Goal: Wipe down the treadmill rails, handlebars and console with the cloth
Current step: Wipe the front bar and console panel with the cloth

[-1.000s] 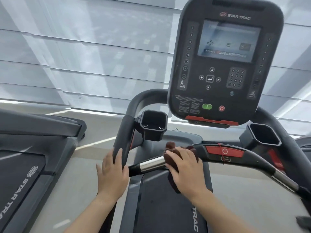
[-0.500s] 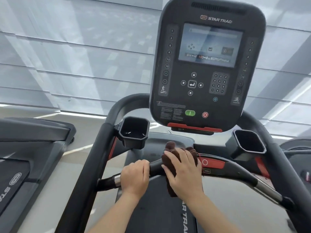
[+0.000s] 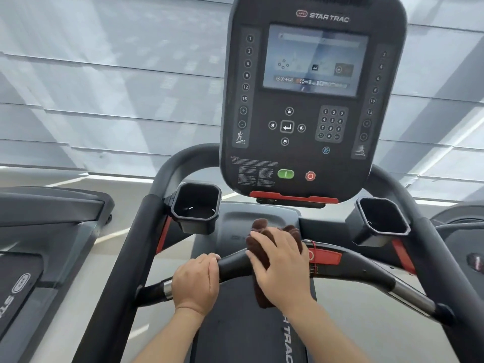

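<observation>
The left hand is gripping the front handlebar with its grip clenched around the black bar, just beside a chrome sensor band. The right hand is pressing the dark brown cloth over the bar's middle, fingers spread flat on it, its ends bunching above and hanging below. Open bar is showing between the hands. The console is standing above, with 2 cup holders flanking it.

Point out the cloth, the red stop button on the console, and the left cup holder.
cloth (image 3: 260,294): head view, hanging lower part below the handlebar.
red stop button (image 3: 310,176): head view, button centre.
left cup holder (image 3: 195,221): head view, front outer wall.
</observation>
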`<state>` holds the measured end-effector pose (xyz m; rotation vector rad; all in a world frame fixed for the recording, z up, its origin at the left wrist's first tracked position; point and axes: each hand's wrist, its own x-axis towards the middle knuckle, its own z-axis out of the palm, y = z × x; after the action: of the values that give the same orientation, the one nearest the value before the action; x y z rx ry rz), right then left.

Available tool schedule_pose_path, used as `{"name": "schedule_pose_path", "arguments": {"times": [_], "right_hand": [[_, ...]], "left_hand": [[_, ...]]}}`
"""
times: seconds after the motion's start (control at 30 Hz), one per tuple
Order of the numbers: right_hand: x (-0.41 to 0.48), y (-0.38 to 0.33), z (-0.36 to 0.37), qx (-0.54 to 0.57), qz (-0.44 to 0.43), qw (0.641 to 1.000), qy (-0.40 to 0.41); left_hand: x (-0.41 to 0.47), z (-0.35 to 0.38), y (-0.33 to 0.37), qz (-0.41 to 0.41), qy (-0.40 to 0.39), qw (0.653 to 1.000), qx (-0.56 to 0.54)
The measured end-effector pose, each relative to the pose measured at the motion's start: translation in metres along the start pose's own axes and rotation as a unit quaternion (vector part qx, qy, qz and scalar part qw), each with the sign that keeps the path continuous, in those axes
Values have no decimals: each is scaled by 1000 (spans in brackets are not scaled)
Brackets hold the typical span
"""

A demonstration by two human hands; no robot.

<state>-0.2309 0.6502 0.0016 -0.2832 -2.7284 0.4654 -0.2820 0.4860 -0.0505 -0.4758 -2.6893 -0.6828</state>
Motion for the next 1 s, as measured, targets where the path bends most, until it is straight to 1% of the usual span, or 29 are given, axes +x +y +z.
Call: {"name": "schedule_pose_path", "arguments": {"times": [0.07,0.17,0.2,0.3,0.37,0.43,0.5,0.53,0.6,0.67,0.7,0.73,0.77,0.83,0.9,0.93,1.0], "right_hand": [[-3,16,-3,0,31,999,29],[5,8,2,-8,86,996,30],[8,1,5,-12,90,996,24],[5,-14,9,-16,32,999,-4],[0,-11,8,-16,-10,1000,-9],[-7,1,0,-18,-21,1000,4],[-9,22,-10,-25,20,999,44],[-10,37,-16,-32,53,996,67],[-11,70,-28,-30,132,987,85],[-7,90,-36,-16,205,975,78],[-4,90,-37,-11,232,970,74],[-1,86,-37,-16,239,969,68],[-1,79,-36,-30,221,973,60],[-7,71,-31,-49,144,987,47],[-18,82,-30,-51,85,994,40],[-21,92,-32,-51,78,995,45],[-27,108,-36,-44,94,992,68]], "left_hand": [[-1,0,-1,-3,-1,1000,-8],[0,2,-2,-4,-1,1000,-5],[-1,2,-2,-2,0,1000,-2],[-2,1,-2,4,1,1000,4],[-2,2,-3,0,-16,1000,5],[-1,3,-3,-37,-49,998,-11],[5,3,-1,-90,-88,992,-31],[9,4,3,-96,-102,989,-42],[20,5,23,-68,-127,987,-75],[32,10,57,-16,-149,985,-83],[39,15,76,4,-151,986,-72],[45,20,93,17,-151,987,-58],[49,24,107,30,-152,987,-41],[53,30,125,52,-157,986,1],[52,32,127,55,-158,985,29],[51,33,126,53,-154,986,28],[49,34,123,54,-148,987,26]]}}
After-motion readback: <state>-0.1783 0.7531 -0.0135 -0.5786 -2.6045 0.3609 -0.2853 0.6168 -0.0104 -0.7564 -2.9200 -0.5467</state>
